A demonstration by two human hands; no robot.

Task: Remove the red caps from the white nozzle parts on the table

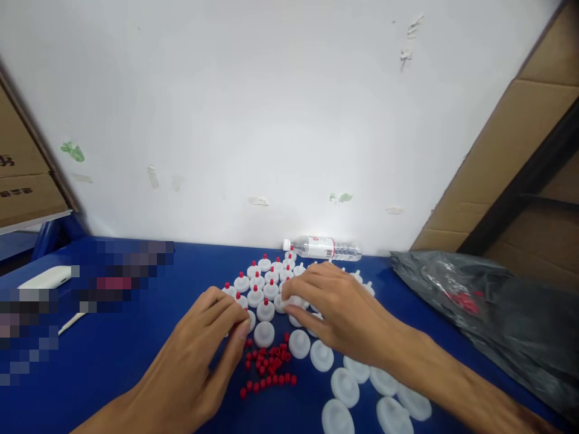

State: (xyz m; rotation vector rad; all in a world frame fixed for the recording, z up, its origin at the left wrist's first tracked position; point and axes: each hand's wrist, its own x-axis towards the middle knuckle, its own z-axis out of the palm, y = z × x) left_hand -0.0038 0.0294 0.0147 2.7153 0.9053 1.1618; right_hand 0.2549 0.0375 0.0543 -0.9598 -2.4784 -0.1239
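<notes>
Right hand (337,310) grip pinches a white cap (295,301), seemingly to steady it; left hand (203,352) grip narrow, contents impossible to tell, red plugs (270,366) heaped just beside, probably for reach.

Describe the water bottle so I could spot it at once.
Follow the white wall down to where it meets the blue table. Behind the rows of white caps lies a clear plastic water bottle. It alone is transparent, red-labelled and lying on its side.

Small packing workshop or stockroom bench.
We see a blue worktable (136,337) against a scuffed white wall (271,120), stacked cardboard boxes (511,163) both sides, batches of white plastic caps (271,289).
</notes>
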